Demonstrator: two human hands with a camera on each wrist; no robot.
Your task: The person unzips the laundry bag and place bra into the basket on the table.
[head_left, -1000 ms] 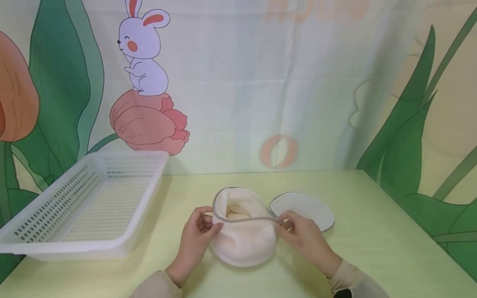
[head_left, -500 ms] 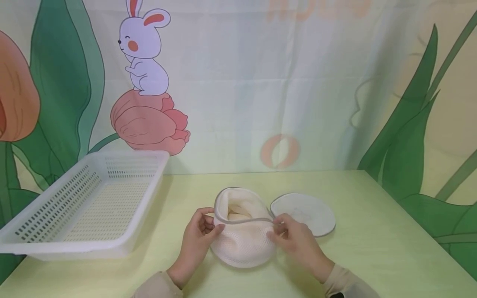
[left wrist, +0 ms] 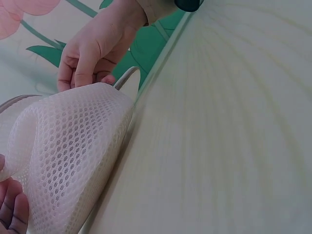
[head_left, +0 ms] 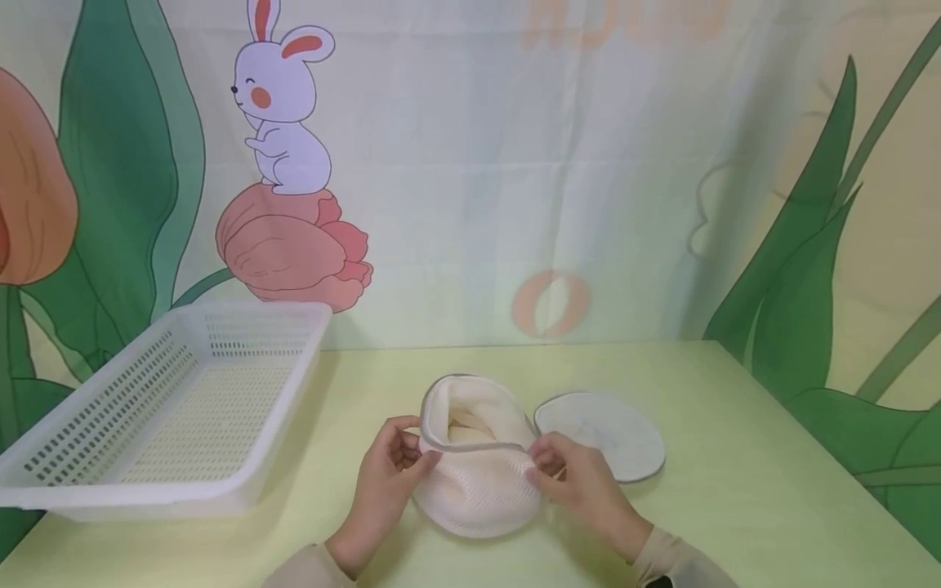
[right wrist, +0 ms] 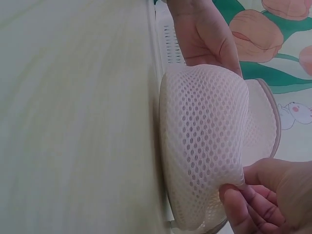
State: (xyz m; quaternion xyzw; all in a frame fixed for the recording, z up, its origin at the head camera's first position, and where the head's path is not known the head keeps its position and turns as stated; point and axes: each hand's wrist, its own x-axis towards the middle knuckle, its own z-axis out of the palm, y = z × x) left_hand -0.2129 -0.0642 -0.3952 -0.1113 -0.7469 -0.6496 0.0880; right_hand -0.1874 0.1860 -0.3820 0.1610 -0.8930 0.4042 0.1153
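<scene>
A round cream mesh laundry bag [head_left: 481,500] with grey edging stands on the table, its top lying open. Its round white lid flap [head_left: 628,437] rests flat to the right and seems joined at the right side. My left hand [head_left: 388,478] pinches the bag's left rim, thumb in front. On the right rim, my right hand [head_left: 584,482] grips the grey edging between thumb and fingers. Cream, folded material shows inside the opening; whether it is lining or contents I cannot tell. Both wrist views show the mesh wall [left wrist: 73,146] bulging close up.
A white perforated plastic basket [head_left: 294,400] stands at the left of the pale yellow-green table [head_left: 742,490]. Behind the table hangs a printed cloth [head_left: 441,204] with a rabbit, tulips and leaves.
My right hand has slid slightly left along the rim, drawing the grey edging inward. The lid flap has shifted a little toward me. My left hand keeps its hold.
</scene>
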